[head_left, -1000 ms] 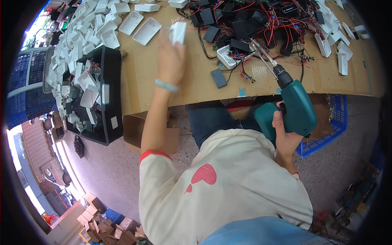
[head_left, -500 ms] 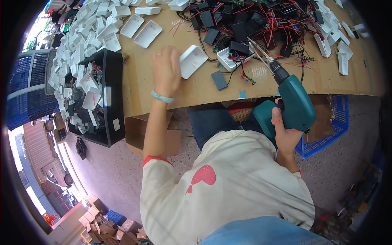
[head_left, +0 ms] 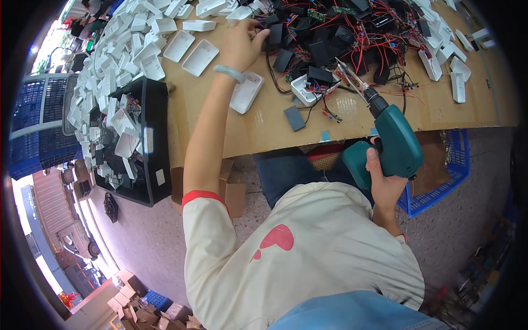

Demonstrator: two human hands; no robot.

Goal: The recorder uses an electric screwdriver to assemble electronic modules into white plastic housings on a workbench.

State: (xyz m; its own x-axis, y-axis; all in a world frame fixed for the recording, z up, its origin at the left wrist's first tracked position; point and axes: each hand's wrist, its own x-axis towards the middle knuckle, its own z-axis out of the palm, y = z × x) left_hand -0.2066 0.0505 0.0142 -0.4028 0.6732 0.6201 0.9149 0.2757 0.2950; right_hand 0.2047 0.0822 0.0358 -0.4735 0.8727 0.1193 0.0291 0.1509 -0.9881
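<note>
My left hand (head_left: 242, 41) reaches across the cardboard-covered table (head_left: 264, 129), its fingers spread at the edge of a heap of black modules with red wires (head_left: 341, 38). A white plastic casing (head_left: 246, 91) lies flat on the table just beside my left wrist. Nearer the table's front edge, my right hand (head_left: 385, 184) grips a teal electric screwdriver (head_left: 393, 143) whose bit points up over the table. Another white casing with wires (head_left: 304, 89) and a small dark rectangular part (head_left: 295, 117) lie near the bit.
A big pile of white casings (head_left: 132, 33) covers the table's left end and spills into a black bin (head_left: 157, 165). Blue crates stand at the left (head_left: 33, 126) and under the table at the right (head_left: 440, 187). A cardboard box (head_left: 234, 190) sits under the table.
My left hand brought a white casing nearer, laid it on the table, let go and moved out to the black wired modules. The screwdriver hand barely moved.
</note>
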